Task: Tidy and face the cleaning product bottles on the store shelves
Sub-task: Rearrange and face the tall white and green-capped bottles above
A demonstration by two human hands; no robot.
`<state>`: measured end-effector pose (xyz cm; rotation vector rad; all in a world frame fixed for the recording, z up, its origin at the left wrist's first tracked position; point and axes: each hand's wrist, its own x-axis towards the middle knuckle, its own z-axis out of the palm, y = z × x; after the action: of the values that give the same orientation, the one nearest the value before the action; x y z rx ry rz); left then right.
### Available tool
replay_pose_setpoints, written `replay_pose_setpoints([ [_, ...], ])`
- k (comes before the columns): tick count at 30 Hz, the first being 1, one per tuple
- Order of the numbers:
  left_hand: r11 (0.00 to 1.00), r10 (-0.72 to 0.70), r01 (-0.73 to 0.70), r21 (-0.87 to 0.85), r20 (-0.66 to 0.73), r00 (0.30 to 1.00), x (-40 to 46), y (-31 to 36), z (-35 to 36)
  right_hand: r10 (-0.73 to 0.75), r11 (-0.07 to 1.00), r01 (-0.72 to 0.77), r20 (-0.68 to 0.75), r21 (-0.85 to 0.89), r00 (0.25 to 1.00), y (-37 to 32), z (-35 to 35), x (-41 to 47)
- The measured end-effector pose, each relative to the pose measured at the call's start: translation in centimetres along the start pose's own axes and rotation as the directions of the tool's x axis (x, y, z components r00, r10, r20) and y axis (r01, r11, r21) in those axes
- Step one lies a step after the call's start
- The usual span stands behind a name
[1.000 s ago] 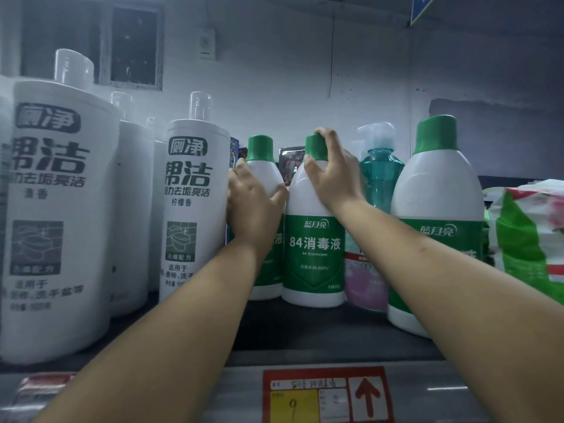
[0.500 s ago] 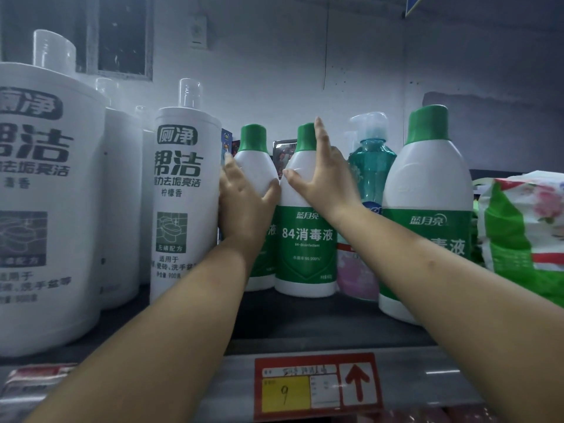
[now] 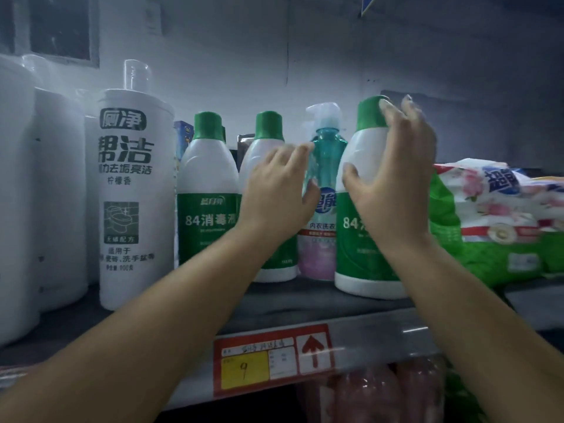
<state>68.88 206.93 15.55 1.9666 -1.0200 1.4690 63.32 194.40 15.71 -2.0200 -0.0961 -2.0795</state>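
Two small white 84 disinfectant bottles with green caps, one [image 3: 207,190] on the left and one [image 3: 268,129] beside it, stand on the shelf [image 3: 305,297]. To their right are a teal pump bottle [image 3: 325,141] and a larger 84 bottle [image 3: 360,239]. My left hand [image 3: 277,190] hovers in front of the second small bottle, its relaxed fingers reaching towards the pump bottle. My right hand [image 3: 393,178] is spread over the large bottle's shoulder, thumb on its left side, blurred fingers beside the cap.
Tall white toilet-cleaner bottles [image 3: 128,193] fill the shelf's left side. A green and pink detergent bag [image 3: 494,221] lies to the right of the large bottle. A red and yellow price tag [image 3: 268,358] sits on the shelf's front rail, with pink packs below.
Both hands left the two small 84 bottles and moved right: the left towards the pump bottle, the right onto the large 84 bottle. The view shifted right.
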Motion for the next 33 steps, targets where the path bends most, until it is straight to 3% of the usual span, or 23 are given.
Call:
replay_pose_setpoints([
  [3, 0.989, -0.009, 0.040, -0.141, 0.215, 0.977, -0.8, 2.7, 1.1, 0.184, 0.979, -0.191, 0.096, 0.068, 0.978, 2.6, -1.5, -1.8],
  [5, 0.948, -0.147, 0.233, -0.216, 0.352, 0.924, -1.1, 3.6, 2.0, 0.270, 0.947, -0.299, 0.205, 0.122, 0.941, 3.7, -1.6, -3.3],
  [7, 0.841, -0.276, 0.445, -0.308, 0.462, 0.842, -1.1, 3.9, 2.7, 0.301, 0.921, -0.350, 0.258, 0.172, 0.918, 4.4, -1.3, -4.4],
  [10, 0.735, -0.330, 0.566, -0.374, 0.533, 0.779, -1.2, 4.0, 3.3, 0.323, 0.893, -0.384, 0.257, 0.237, 0.911, 4.6, -1.3, -4.9],
  [15, 0.668, -0.387, 0.601, -0.440, 0.485, 0.784, -1.6, 3.2, 2.2, 0.323, 0.819, -0.444, 0.347, 0.363, 0.880, 3.4, -1.3, -4.8],
  [20, 0.719, -0.406, 0.550, -0.425, 0.386, 0.828, -3.1, 1.7, -0.7, 0.311, 0.676, -0.539, 0.468, 0.502, 0.827, 1.2, -0.1, -5.2],
  [23, 0.736, -0.452, 0.559, -0.381, 0.338, 0.826, -4.1, 0.4, -2.6, 0.218, 0.617, -0.552, 0.552, 0.561, 0.805, -0.6, 0.8, -5.6],
  [28, 0.754, -0.528, 0.580, -0.306, 0.243, 0.814, -5.7, -1.9, -5.0, 0.045, 0.628, -0.530, 0.654, 0.569, 0.755, -3.2, 2.3, -6.0],
  [33, 0.781, -0.551, 0.577, -0.239, 0.172, 0.817, -6.5, -2.6, -5.8, -0.055, 0.721, -0.428, 0.661, 0.545, 0.748, -5.0, 2.8, -6.1],
])
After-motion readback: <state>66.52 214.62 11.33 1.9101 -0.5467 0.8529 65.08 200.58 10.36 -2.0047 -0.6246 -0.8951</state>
